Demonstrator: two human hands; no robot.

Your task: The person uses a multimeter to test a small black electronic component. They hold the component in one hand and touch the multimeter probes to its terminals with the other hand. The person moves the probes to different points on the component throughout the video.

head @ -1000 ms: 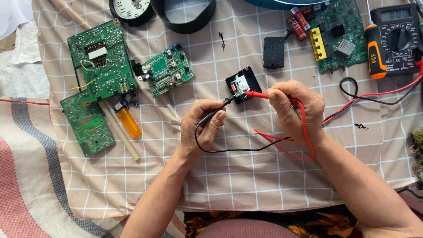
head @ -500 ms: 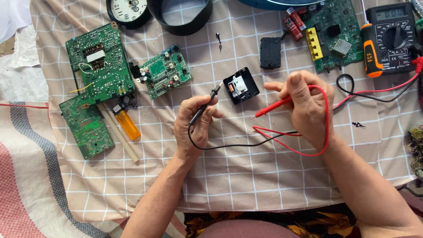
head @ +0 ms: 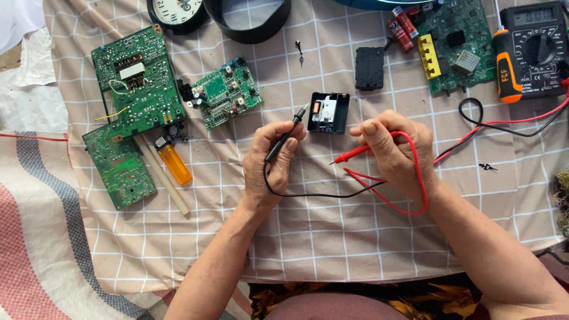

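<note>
My left hand [head: 274, 159] grips a black test probe [head: 287, 135] whose tip points up and right, close to a small open black box [head: 328, 112] with a white part inside. Just right of that box, my right hand [head: 394, 149] holds a red test probe [head: 355, 156]; its tip points down and left, away from the box. A black lead [head: 320, 194] and a red lead [head: 385, 201] loop below both hands. They run right toward a black and orange multimeter [head: 533, 50] at the top right.
On the checked cloth [head: 332, 249] lie two green circuit boards [head: 137, 83] at left, a smaller board [head: 225, 92], an orange lighter [head: 175, 163], a wooden stick [head: 163, 178], a black cover [head: 370, 68], another green board [head: 459, 44], a clock face [head: 175, 12] and a black ring [head: 249, 24].
Both probes have come off the small black box. My right hand drew the red probe back to the right and turned its tip downward; my left hand lowered slightly.
</note>
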